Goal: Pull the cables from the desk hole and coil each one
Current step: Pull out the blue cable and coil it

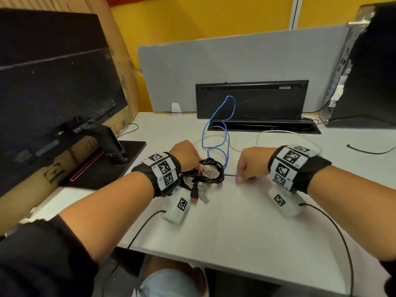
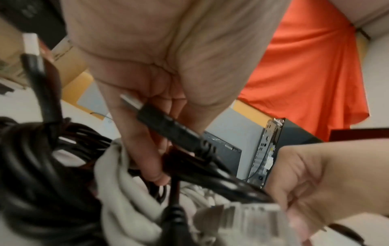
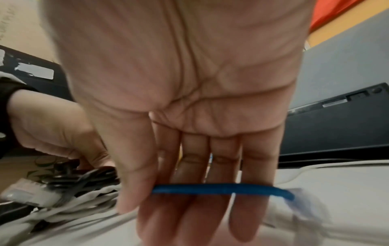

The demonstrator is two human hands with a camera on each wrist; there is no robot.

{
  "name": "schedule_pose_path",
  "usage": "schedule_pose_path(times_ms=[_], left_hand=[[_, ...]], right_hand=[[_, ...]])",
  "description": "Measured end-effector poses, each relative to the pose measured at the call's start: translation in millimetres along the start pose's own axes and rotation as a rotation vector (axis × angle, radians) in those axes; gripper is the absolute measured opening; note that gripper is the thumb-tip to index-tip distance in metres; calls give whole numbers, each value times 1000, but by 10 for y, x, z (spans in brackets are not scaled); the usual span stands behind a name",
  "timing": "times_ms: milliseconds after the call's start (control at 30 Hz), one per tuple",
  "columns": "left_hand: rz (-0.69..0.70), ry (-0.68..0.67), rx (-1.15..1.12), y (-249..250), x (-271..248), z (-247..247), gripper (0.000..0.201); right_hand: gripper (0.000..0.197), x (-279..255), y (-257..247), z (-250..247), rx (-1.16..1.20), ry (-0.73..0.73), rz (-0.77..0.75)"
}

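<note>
Right wrist view: the right hand (image 3: 189,116) pinches the blue cable (image 3: 221,188) under its thumb, the cable's long axis crossing the fingers (image 3: 193,216) horizontally at lower centre. Leftward, the left hand (image 1: 186,156) grips the coiled black cable (image 1: 211,172); beyond, the blue slack climbs to the desk hole (image 1: 265,126), upper centre.

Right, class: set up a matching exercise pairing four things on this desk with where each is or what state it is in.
Things:
1. blue cable
2. black cable
3. keyboard
4. monitor

States:
A. coiled, held by the left hand
B. stood on edge against the partition
C. end pinched by the right hand
D. far left, screen dark

Pairs: 1-C, 2-A, 3-B, 4-D
</note>
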State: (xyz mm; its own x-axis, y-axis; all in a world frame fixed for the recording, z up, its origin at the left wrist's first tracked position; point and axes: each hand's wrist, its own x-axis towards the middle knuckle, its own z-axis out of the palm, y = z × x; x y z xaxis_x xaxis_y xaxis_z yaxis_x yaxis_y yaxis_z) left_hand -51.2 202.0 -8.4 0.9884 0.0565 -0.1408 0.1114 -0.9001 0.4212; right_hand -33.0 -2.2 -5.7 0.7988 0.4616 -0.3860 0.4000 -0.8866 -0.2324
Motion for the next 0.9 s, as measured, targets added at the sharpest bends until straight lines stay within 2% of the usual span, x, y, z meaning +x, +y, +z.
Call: schedule_pose_path(times_ms=[100,267,333,367,433,467,533,600,667,800,900], left_hand=[[-6,16,96,-6,32,-26,28],[18,-24,213,30,52,-65,31],[64,45,317,134,43,-92,36],[127,110,319,215,43,-111,41],[373,201,160,442,28,-154,50],[510,200,59,598,13,-174,50],[698,132,-146,921,9,-194,33],[711,43,-345,1172,38,-220,14],[683,14,-447,1295,144,-252,19],[716,111,-239,1256,452,-321,30],[662,179,-166,1131,702,-421,34]], right_hand=[[18,-42,50,-53,-12,37,2],[21,-156,202,-374,69,374,16],[22,-222,251,-518,109,464,3],[21,-261,268,-582,107,494,-8],[20,-343,269,-683,87,537,-44],[21,-399,257,-726,75,556,-63],[24,-529,253,-809,42,609,-94],[26,-691,306,-913,2,698,-108],[21,-883,442,-1038,-15,796,-64],[23,-1286,955,-1242,8,964,96],[24,-1553,1396,-1283,56,1076,262]])
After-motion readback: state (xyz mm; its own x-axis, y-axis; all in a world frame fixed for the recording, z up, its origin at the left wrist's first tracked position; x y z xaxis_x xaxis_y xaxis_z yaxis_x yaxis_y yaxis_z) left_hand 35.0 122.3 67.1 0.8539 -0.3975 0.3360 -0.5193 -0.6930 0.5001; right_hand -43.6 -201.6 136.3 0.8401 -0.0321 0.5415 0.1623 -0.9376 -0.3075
